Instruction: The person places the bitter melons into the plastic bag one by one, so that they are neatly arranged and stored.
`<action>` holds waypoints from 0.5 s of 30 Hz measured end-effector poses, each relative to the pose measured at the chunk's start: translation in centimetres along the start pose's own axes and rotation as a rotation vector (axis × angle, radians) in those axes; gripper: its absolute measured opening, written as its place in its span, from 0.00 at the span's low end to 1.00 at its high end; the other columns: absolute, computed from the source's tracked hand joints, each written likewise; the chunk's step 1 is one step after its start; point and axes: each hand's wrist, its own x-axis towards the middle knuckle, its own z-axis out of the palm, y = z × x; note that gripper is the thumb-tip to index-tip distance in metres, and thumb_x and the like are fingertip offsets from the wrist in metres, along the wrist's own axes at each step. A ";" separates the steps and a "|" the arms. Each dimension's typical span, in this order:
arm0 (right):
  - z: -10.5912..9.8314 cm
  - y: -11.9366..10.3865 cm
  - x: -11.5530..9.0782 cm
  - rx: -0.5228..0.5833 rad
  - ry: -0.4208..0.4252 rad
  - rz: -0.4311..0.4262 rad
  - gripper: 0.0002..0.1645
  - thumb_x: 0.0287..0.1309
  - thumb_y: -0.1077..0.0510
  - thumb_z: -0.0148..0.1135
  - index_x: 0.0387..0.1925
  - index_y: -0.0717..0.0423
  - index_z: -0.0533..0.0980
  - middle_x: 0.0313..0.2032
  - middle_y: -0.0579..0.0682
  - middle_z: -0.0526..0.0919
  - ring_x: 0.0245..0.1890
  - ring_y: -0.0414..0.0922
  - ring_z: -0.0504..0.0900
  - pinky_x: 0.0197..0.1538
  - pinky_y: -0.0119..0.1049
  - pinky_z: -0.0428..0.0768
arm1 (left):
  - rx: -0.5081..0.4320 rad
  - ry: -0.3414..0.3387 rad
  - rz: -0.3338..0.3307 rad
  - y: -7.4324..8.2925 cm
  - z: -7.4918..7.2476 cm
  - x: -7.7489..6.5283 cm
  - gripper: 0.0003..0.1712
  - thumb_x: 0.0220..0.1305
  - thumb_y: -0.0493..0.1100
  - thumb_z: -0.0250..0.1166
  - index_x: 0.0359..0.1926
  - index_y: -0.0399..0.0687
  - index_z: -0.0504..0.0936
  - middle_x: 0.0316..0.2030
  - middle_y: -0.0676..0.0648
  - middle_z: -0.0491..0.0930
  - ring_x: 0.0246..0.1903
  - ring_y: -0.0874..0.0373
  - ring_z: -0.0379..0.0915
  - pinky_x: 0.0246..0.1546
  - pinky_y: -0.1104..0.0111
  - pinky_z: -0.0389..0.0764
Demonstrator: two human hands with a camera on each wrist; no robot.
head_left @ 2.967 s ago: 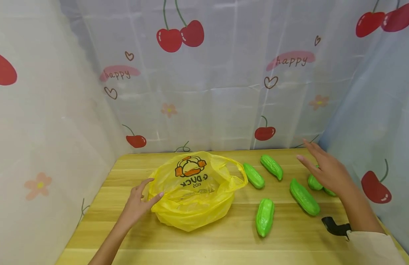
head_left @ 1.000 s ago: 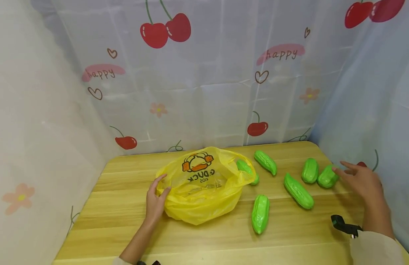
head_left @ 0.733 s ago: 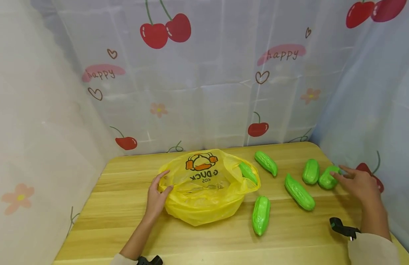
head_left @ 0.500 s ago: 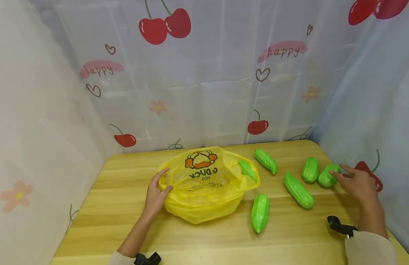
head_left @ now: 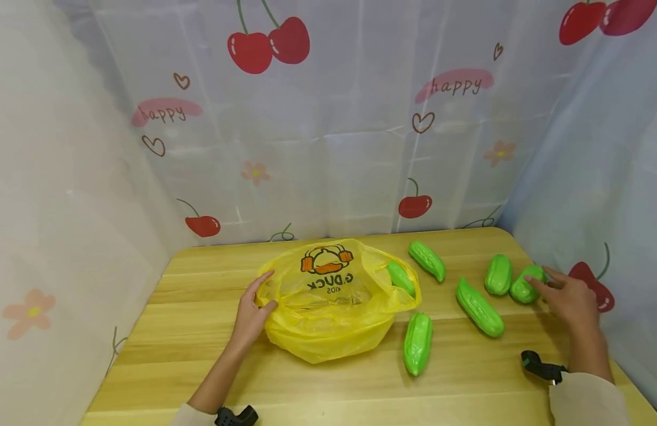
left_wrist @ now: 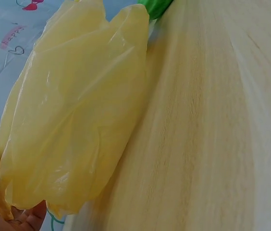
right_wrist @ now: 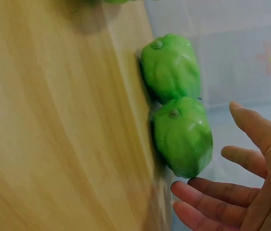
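My left hand (head_left: 252, 307) holds the left rim of a yellow plastic bag (head_left: 328, 340), which lies with its mouth spread and a printed duck inside. In the left wrist view, the bag's edge (left_wrist: 1, 192) sits between thumb and curled fingers. Over at the far right, my right hand (head_left: 572, 299) reaches around the rightmost glossy green gourd (head_left: 524, 289) with its fingers spread. From the right wrist, that gourd (right_wrist: 183, 139) shows the fingertips right at its end and the thumb raised apart from it. Another gourd (head_left: 498, 275) lies against its left side.
More green gourds lie on the wooden table (head_left: 360, 390): a long one (head_left: 480, 309), one near the front (head_left: 417, 344), one at the back (head_left: 427, 260). Another gourd (head_left: 400, 278) shows through the bag's handle loop. A cherry-print curtain (head_left: 334, 177) encloses the table's back and sides.
My left hand has come to the bag's rim and the bag has shifted slightly right. My right hand moved out to the right, then edged back left onto the rightmost gourd.
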 end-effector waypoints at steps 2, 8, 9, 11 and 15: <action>0.2 0.1 0.1 -0.009 -0.001 0.002 0.49 0.69 0.33 0.54 0.74 0.65 0.57 0.61 0.78 0.68 0.59 0.80 0.62 0.53 0.72 0.66 | -0.004 -0.004 -0.003 -0.1 0.0 0.0 0.38 0.61 0.25 0.59 0.73 0.40 0.67 0.75 0.38 0.60 0.76 0.40 0.48 0.71 0.41 0.58; 0.8 0.2 0.2 -0.019 -0.011 0.017 0.52 0.67 0.31 0.55 0.75 0.64 0.54 0.63 0.80 0.64 0.60 0.81 0.60 0.55 0.74 0.65 | -0.005 -0.007 -0.012 -0.2 0.1 -0.1 0.38 0.62 0.24 0.60 0.74 0.40 0.66 0.76 0.38 0.58 0.76 0.41 0.47 0.72 0.43 0.57; 0.8 0.2 0.3 -0.017 -0.009 0.013 0.52 0.67 0.32 0.56 0.75 0.64 0.54 0.63 0.80 0.64 0.60 0.81 0.59 0.55 0.74 0.64 | -0.003 -0.009 -0.009 -0.3 0.1 -0.1 0.38 0.62 0.24 0.60 0.74 0.40 0.66 0.76 0.38 0.58 0.76 0.41 0.47 0.72 0.43 0.58; 0.9 0.2 0.3 -0.017 -0.003 0.002 0.52 0.67 0.33 0.58 0.75 0.64 0.55 0.63 0.80 0.64 0.60 0.81 0.60 0.56 0.74 0.64 | -0.003 -0.012 -0.005 -0.3 0.1 0.0 0.38 0.62 0.24 0.60 0.74 0.40 0.66 0.76 0.38 0.58 0.76 0.40 0.48 0.71 0.43 0.58; 1.1 0.3 0.5 -0.020 0.004 -0.017 0.51 0.67 0.36 0.60 0.74 0.65 0.55 0.62 0.80 0.65 0.59 0.81 0.61 0.56 0.72 0.65 | -0.017 -0.013 0.006 -1.0 0.1 0.3 0.39 0.62 0.24 0.60 0.74 0.41 0.66 0.76 0.39 0.58 0.77 0.41 0.46 0.72 0.42 0.57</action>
